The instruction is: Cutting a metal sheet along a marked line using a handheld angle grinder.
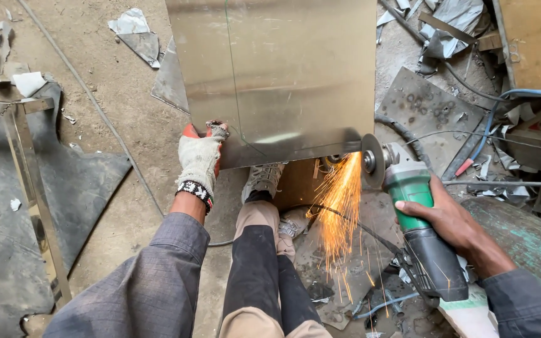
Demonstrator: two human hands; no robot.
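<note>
The gloved left hand (200, 159) clamps the sheet's (283, 75) lower left edge, fingers closed over it. The right hand (452, 222) wraps fully around the grinder (417, 219). Its disc (370, 161) meets the sheet's lower right corner; sparks (339, 206) fall toward the floor (126, 125).

1. Bare dirt floor (120, 94) left of the metal sheet (283, 69) leaves a hand open passage.
2. Cables (502, 183), scrap plate (427, 112) and sparks (339, 206) crowd the right side.
3. A metal frame (29, 188) blocks the far left.
</note>
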